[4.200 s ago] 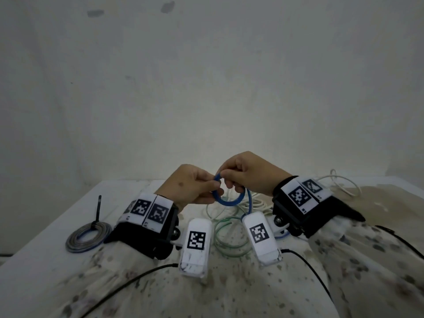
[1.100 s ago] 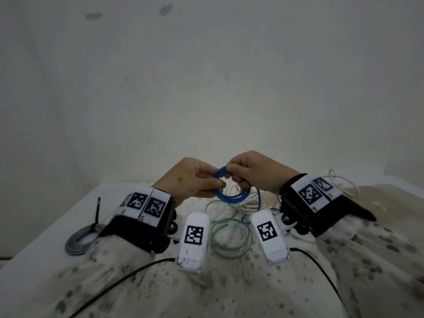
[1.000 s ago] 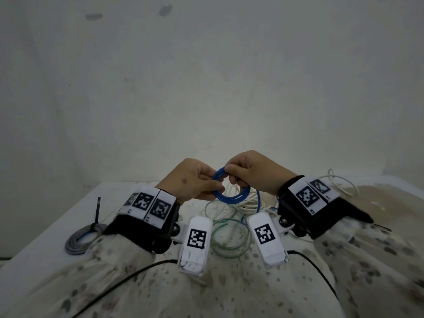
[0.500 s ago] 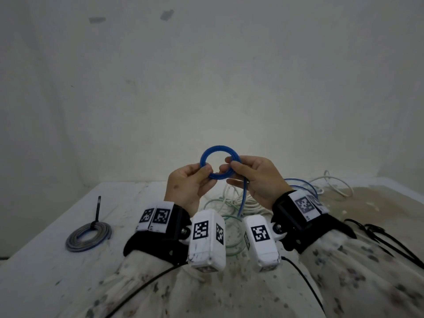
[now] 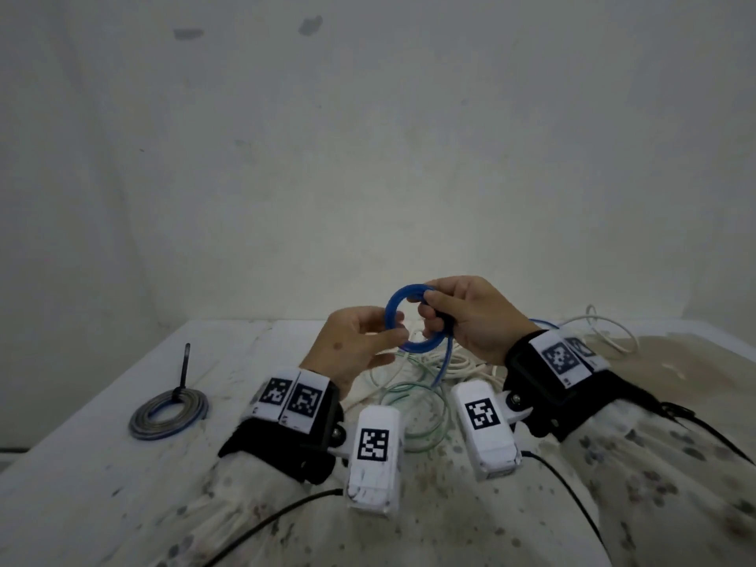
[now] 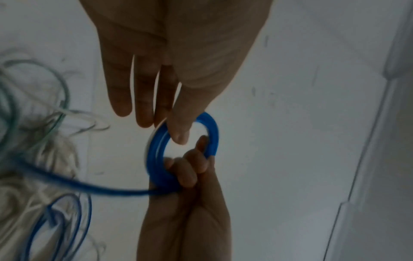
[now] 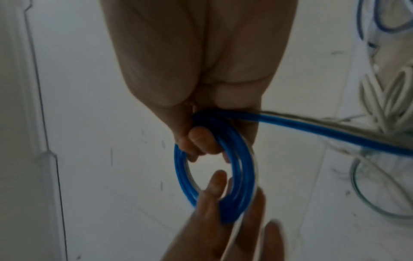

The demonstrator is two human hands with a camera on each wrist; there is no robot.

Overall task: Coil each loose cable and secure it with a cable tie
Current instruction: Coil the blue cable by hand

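Observation:
A small blue cable coil (image 5: 390, 311) is held in the air above the table, between both hands. My left hand (image 5: 394, 335) pinches its lower left side, thumb inside the ring (image 6: 154, 153) and fingers behind it. The fingers of my right hand (image 5: 429, 308) are curled round the coil's upper right part (image 7: 243, 167). The blue cable's loose tail (image 5: 444, 366) runs from my right hand down to the table and trails off to the side (image 7: 335, 134). No cable tie shows on this coil.
A grey coil (image 5: 167, 411) lies at the table's left, bound by a black cable tie (image 5: 184, 366) that sticks up. A tangle of loose green and white cables (image 5: 413, 399) lies under my hands. White loops (image 5: 605, 329) lie at the back right, black cables (image 5: 695, 423) at the right.
Both hands lifted the blue coil off the table area. In the last half second the coil dropped a little and tilted, and my right hand shifted over its top.

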